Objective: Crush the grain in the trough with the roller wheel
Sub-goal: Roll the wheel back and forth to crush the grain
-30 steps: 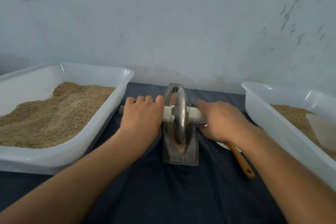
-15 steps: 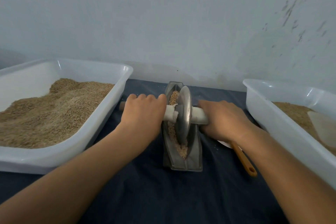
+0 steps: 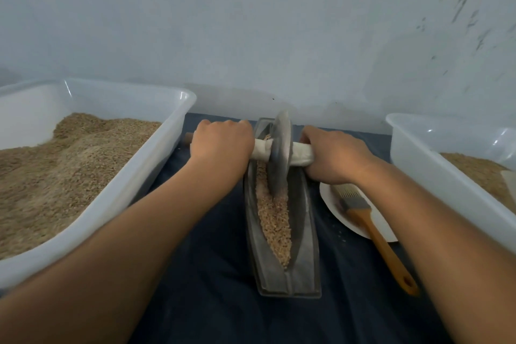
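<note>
A narrow grey metal trough [image 3: 307, 234] lies lengthwise on the dark cloth, holding tan grain [image 3: 275, 220] along its groove. A metal roller wheel [image 3: 279, 153] stands on edge in the far half of the trough, on a white-wrapped axle handle [image 3: 301, 154]. My left hand [image 3: 222, 144] grips the handle on the wheel's left side. My right hand [image 3: 335, 156] grips it on the right side. The handle's wooden left tip shows beyond my left hand.
A large white tub [image 3: 173, 131] heaped with grain stands at the left, close to my left arm. Another white tub [image 3: 424, 153] with grain stands at the right. A white plate [image 3: 332, 204] with an orange-handled brush [image 3: 377, 234] lies between the trough and the right tub.
Both hands have rolled the wheel away from me, from the trough's middle toward its far end. More grain lies uncovered in the near half, and the plate and brush show more.
</note>
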Motion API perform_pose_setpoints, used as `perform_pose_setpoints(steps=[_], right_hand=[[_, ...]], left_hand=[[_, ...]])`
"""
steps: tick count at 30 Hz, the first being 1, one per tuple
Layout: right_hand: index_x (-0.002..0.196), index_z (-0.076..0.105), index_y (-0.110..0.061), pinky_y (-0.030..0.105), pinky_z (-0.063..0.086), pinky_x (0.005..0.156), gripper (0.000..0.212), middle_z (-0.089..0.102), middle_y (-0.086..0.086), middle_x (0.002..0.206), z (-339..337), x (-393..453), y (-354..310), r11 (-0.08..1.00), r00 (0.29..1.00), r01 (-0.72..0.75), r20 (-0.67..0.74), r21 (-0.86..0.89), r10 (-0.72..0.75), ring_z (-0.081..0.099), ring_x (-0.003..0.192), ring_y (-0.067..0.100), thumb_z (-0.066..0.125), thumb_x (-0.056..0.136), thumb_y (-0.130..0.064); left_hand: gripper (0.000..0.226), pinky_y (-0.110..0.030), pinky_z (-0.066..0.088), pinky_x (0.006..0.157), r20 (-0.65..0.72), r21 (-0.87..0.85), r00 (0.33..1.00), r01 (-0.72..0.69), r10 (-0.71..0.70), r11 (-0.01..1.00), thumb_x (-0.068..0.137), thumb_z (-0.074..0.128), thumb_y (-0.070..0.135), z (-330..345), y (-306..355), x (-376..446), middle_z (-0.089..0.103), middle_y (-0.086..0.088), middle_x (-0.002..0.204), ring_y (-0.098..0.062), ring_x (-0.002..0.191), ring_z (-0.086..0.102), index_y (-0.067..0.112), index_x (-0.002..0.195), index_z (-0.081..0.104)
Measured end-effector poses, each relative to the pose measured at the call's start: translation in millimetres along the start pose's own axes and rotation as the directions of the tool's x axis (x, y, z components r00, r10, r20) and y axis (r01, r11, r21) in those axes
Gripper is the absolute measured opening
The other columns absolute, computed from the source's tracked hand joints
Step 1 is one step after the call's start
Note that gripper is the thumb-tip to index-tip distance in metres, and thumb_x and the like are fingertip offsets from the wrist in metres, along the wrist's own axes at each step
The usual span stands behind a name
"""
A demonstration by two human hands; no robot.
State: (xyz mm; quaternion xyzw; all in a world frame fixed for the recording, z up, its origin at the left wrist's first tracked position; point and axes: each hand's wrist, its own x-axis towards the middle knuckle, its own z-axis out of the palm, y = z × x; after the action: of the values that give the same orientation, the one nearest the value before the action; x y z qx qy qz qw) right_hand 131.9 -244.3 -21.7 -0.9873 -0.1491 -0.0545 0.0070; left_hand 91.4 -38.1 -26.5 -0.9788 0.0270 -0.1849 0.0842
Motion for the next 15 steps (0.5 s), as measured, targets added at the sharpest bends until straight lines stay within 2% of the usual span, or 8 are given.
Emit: perform_pose_setpoints(steps=[3,6,8,12,15], right_hand=[[0.107,0.044,-0.039,0.031,0.035,0.055,0.042,0.056,-0.013,0.088,-2,9,6,0.999,0.999,0.022,0.031,0.046,-0.024,0.053,0.077,0.011,0.071,0.075,-0.037],[0.108,0.047,-0.04,0.036,0.05,0.067,0.047,0.06,-0.013,0.092,-5,17,9,0.991,0.996,0.015,0.087,0.134,-0.027,0.059,0.083,0.012,0.075,0.071,-0.037],[0.11,0.05,-0.039,0.041,0.055,0.077,0.048,0.061,-0.011,0.096,-8,22,9,0.986,0.992,0.018,0.119,0.166,-0.038,0.06,0.087,0.014,0.077,0.071,-0.035],[0.107,0.056,-0.032,0.042,0.055,0.082,0.041,0.063,-0.007,0.099,-12,28,5,0.989,0.985,0.044,0.158,0.139,-0.066,0.061,0.089,0.017,0.078,0.073,-0.029],[0.108,0.058,-0.035,0.043,0.055,0.08,0.04,0.065,-0.009,0.097,-10,21,2,0.996,0.99,0.017,0.139,0.083,-0.028,0.062,0.089,0.018,0.074,0.072,-0.035]], left_hand=[[0.02,-0.035,0.031,0.074,-0.052,0.001,0.999,0.006,-0.006,1.0,0.091,0.06,0.014,4,1,9,0.055,-0.002,0.082,-0.021,0.075,0.048,0.015,0.108,0.049],[0.017,-0.035,0.031,0.072,-0.086,-0.001,0.996,-0.006,0.006,1.0,0.092,0.057,0.011,7,0,16,0.064,-0.004,0.095,-0.023,0.079,0.055,0.015,0.107,0.05],[0.018,-0.036,0.03,0.072,-0.091,-0.016,0.996,-0.006,0.004,1.0,0.091,0.058,0.011,8,-1,20,0.061,-0.003,0.093,-0.022,0.076,0.048,0.015,0.107,0.05],[0.022,-0.036,0.032,0.071,-0.074,-0.026,0.997,0.002,-0.004,1.0,0.09,0.061,0.013,12,-2,20,0.041,0.001,0.076,-0.021,0.073,0.045,0.015,0.108,0.049],[0.024,-0.036,0.034,0.069,-0.067,-0.014,0.998,0.003,-0.004,1.0,0.089,0.064,0.016,11,-2,16,0.046,-0.001,0.078,-0.021,0.072,0.047,0.015,0.108,0.049]])
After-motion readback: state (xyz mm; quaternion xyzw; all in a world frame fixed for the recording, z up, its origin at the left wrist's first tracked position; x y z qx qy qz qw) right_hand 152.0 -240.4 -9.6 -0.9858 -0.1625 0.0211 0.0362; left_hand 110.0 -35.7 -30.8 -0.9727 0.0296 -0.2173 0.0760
